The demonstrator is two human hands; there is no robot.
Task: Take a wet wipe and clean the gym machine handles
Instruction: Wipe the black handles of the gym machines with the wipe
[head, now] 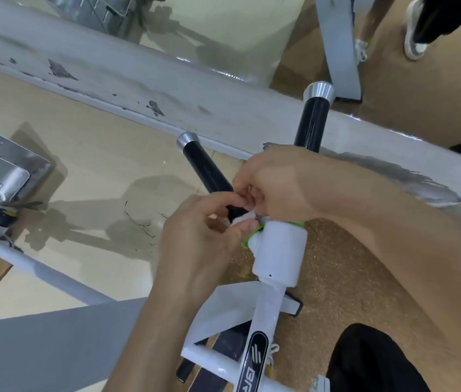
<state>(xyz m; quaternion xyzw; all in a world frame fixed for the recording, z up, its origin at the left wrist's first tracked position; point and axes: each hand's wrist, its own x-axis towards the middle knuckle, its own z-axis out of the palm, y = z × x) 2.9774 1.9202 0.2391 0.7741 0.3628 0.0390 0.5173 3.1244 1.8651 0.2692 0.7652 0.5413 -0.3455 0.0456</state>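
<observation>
Pinching a small white wet wipe [243, 219] with left grip [201, 239] and right grip [277, 185], close together at the near end of a black handle [208, 168], just beside a fat white tube [280, 250].

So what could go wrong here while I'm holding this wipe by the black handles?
The white wet wipe, pinched between left hand and right hand, is bunched and might tear. The green-edged packet sits against the white cylindrical machine hub and could slip to the floor.
</observation>
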